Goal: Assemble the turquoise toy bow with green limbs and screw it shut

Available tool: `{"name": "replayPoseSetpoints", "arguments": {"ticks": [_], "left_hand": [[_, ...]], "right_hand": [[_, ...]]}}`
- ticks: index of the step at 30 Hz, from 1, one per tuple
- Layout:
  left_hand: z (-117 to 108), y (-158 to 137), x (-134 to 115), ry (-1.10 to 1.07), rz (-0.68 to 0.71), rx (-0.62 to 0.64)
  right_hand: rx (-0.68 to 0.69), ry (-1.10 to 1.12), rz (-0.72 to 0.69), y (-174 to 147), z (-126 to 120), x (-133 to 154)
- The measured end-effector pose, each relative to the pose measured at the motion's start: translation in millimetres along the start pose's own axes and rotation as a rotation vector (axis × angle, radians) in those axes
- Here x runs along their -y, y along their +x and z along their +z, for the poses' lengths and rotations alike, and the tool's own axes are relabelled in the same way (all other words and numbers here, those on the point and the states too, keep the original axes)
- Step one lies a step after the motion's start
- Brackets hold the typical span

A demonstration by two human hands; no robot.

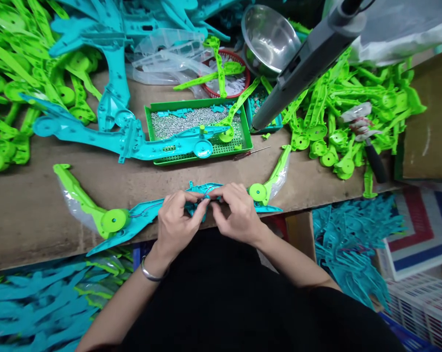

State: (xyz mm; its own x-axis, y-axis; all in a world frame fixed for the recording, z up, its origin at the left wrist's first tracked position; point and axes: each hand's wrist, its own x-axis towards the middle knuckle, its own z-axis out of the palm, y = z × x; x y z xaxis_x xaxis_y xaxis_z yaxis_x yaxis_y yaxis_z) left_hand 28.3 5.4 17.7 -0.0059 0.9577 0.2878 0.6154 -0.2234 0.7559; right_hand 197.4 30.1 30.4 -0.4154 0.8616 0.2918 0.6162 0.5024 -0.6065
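Observation:
A long blue plastic shell (143,211) lies along the table's front edge, with a thin wire running in it. Green arms with round hubs and clear plastic pieces sit at both ends: a left arm (115,222) and a right arm (258,192). Over the shell's middle, my left hand (179,217) and my right hand (237,212) meet, fingertips pinched together. A small blue piece (206,197) shows between them, near the wire; its exact kind is too small to make out. Each hand is closed, thumb against forefinger.
Behind the shell stands a green tray (202,157) of screws, with another blue shell (96,139) resting across it. A screwdriver (252,153) lies beside the tray. A grey post (298,68) rises at the right. Green parts (327,112) are heaped on both sides; a metal bowl (270,41) stands behind.

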Motion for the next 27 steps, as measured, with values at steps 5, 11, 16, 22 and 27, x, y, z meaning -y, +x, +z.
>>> {"name": "replayPoseSetpoints", "arguments": {"ticks": [5, 11, 16, 22, 27], "left_hand": [[1.4, -1.9, -1.8, -0.026, -0.051, 0.042], [-0.9, -2.2, 2.8, 0.043, 0.049, 0.139], [-5.7, 0.0, 0.8, 0.066, 0.109, 0.16], [-3.1, 9.8, 7.1, 0.177, 0.152, 0.149], [4.3, 13.7, 9.8, 0.218, 0.218, 0.115]], "right_hand": [[-0.099, 0.134, -0.079, -2.6, 6.6, 5.4], [-0.098, 0.143, -0.049, -2.7, 7.3, -3.0], [-0.057, 0.14, 0.036, 0.8, 1.3, -7.2], [-0.043, 0.149, -0.009, 5.3, -5.2, -10.8], [0.135, 0.309, 0.214, 12.6, -22.6, -13.0]]}}
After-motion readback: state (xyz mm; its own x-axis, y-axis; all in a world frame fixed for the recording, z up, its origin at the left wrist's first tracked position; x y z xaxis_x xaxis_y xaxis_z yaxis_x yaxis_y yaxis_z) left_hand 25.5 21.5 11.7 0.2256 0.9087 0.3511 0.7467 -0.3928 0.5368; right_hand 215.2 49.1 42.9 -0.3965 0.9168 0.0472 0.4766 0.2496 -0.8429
